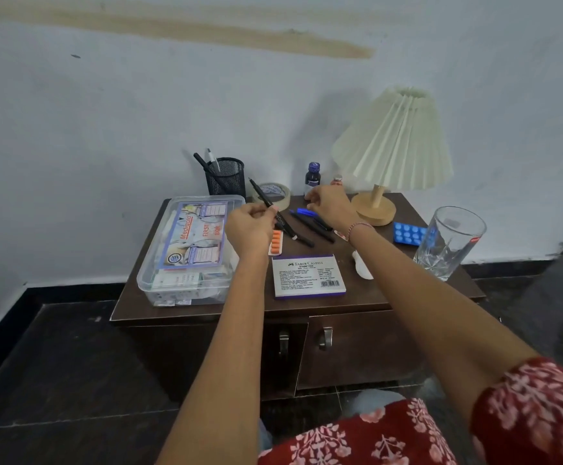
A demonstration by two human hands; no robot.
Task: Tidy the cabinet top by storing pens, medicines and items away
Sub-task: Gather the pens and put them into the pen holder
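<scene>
One pen (260, 193) slants up-left in left hand (248, 226)

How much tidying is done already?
Barely started. The cup holds two pens. The left hand holds a black pen; the right hand hovers over the loose pens. Orange pills, blue pills, bottle, tape and stamp pad are left on the cabinet.

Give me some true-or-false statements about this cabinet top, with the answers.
1. The left hand holds a black pen. True.
2. The mesh pen holder is empty. False: two pens stand in it.
3. The glass lies on its side. False: it stands upright.
4. The Faber-Castell stamp pad lies near the cabinet's front edge. True.
</scene>
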